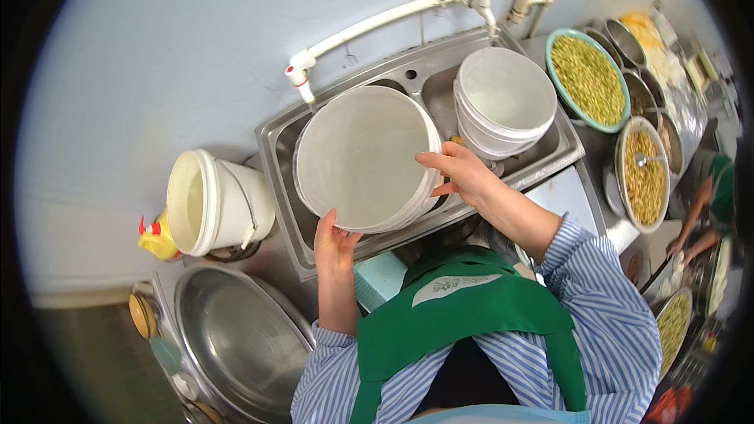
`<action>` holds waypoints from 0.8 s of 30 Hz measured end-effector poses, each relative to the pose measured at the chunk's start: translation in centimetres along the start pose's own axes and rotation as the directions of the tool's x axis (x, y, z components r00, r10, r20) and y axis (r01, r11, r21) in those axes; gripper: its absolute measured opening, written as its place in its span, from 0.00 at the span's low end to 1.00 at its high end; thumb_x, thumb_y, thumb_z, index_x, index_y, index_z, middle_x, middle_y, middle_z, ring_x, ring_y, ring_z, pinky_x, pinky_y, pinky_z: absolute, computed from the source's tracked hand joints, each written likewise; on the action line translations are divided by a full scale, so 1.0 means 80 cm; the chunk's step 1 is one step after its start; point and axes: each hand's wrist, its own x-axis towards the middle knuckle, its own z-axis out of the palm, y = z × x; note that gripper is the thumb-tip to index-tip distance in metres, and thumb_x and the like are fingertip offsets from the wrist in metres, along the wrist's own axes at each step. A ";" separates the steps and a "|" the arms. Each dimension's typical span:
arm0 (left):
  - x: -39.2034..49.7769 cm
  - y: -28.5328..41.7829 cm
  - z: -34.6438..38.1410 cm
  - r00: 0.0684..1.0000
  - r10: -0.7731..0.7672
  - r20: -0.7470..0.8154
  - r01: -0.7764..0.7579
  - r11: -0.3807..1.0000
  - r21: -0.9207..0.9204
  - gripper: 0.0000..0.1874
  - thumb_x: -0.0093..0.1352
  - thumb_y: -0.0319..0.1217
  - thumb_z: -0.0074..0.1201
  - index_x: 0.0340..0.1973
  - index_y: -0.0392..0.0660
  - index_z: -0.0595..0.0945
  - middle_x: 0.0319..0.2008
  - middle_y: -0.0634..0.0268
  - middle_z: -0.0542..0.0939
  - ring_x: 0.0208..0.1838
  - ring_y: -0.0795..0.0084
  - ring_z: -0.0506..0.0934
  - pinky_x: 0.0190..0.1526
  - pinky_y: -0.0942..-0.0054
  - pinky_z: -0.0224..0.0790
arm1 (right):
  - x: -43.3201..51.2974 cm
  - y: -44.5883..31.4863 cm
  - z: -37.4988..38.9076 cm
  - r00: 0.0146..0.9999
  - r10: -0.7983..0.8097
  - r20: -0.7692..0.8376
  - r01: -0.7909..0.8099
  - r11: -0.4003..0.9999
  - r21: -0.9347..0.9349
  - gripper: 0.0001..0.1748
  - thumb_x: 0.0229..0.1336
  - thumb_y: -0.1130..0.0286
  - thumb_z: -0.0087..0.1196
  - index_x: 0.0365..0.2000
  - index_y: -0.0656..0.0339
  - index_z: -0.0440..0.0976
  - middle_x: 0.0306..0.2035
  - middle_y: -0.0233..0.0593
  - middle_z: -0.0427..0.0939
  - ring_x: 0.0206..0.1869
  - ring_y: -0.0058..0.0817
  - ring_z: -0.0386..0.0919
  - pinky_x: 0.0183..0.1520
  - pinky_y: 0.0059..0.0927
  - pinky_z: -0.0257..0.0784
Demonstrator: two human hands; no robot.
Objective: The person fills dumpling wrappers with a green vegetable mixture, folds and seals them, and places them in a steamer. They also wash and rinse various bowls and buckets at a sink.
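Note:
A large white plastic bucket is tilted over the left basin of a stainless steel double sink, its mouth towards me. My left hand grips its lower rim at the near left. On the bucket's right side, my right hand holds the rim, thumb over the edge. The inside looks pale and wet; I cannot tell how much water it contains. In the right basin stands a second white bucket, beneath a white plastic tap. Another white tap is just behind the held bucket.
A cream bucket and yellow bottle are left of the sink, with a big steel basin nearer me. Rightward are a teal-rimmed basin of chopped vegetables and another food-filled bowl. A co-worker's arms show far right.

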 end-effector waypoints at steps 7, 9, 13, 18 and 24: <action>-0.012 0.010 0.011 0.995 0.077 0.064 -0.083 0.992 0.090 0.23 0.62 0.35 0.55 0.50 0.41 0.68 0.49 0.57 0.72 0.54 0.59 0.70 0.51 0.50 0.69 | -0.018 0.007 -0.016 1.000 -0.002 -0.006 0.003 0.993 0.117 0.21 0.49 0.60 0.59 0.40 0.64 0.69 0.38 0.38 0.74 0.41 0.26 0.75 0.33 0.29 0.77; -0.024 0.015 0.024 0.989 0.107 0.097 -0.118 0.986 0.119 0.23 0.61 0.34 0.56 0.50 0.41 0.68 0.49 0.58 0.71 0.53 0.60 0.71 0.49 0.53 0.70 | -0.034 0.009 -0.023 0.999 -0.045 -0.008 0.045 0.988 0.150 0.23 0.48 0.61 0.59 0.41 0.64 0.68 0.39 0.39 0.74 0.43 0.28 0.74 0.35 0.32 0.75; -0.048 0.018 0.047 0.971 0.162 0.174 -0.192 0.967 0.169 0.25 0.62 0.32 0.54 0.52 0.41 0.67 0.50 0.58 0.70 0.52 0.61 0.72 0.48 0.57 0.71 | -0.072 0.012 -0.039 0.991 -0.127 -0.035 0.132 0.969 0.208 0.26 0.46 0.60 0.60 0.42 0.65 0.67 0.40 0.41 0.74 0.41 0.30 0.74 0.36 0.33 0.73; -0.089 0.006 0.088 0.929 0.162 0.332 -0.241 0.947 0.211 0.26 0.63 0.34 0.52 0.55 0.39 0.66 0.52 0.57 0.71 0.54 0.61 0.72 0.49 0.59 0.71 | -0.130 0.017 -0.077 0.969 -0.233 -0.082 0.247 0.937 0.246 0.26 0.46 0.59 0.60 0.42 0.65 0.68 0.39 0.39 0.75 0.42 0.28 0.74 0.36 0.32 0.73; -0.136 -0.046 0.155 0.875 0.112 0.471 -0.251 0.937 0.242 0.24 0.64 0.33 0.52 0.54 0.38 0.68 0.53 0.58 0.72 0.54 0.60 0.73 0.49 0.55 0.71 | -0.230 0.020 -0.142 0.917 -0.302 -0.260 0.367 0.895 0.252 0.22 0.47 0.61 0.61 0.39 0.65 0.69 0.38 0.41 0.76 0.41 0.29 0.75 0.37 0.33 0.73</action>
